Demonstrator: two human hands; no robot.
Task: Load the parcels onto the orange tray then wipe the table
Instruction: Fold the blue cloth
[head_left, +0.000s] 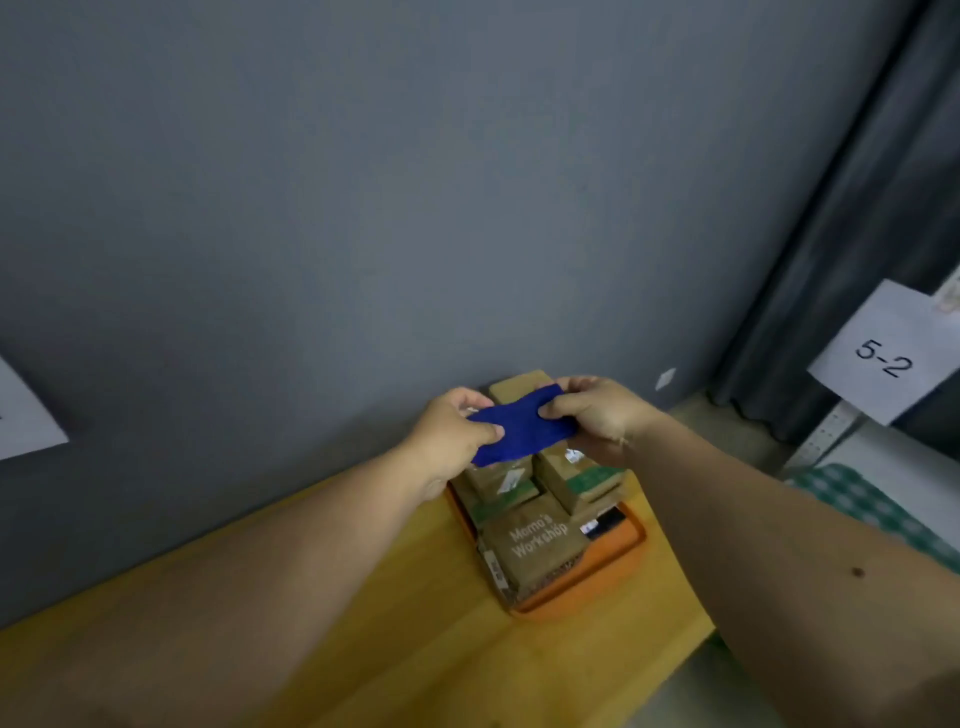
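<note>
Grey wall fills bg behind hands. Dark curtain far right w/ "5-2" paper sign. Checked green cloth right of right forearm.

Blue cloth covers the far parcels, and both hands' fingertips are tucked behind it. Left rim of the orange tray is hidden by the left forearm. Small parcel labels are too blurred to read. White sheet is cut off at the left edge.
</note>
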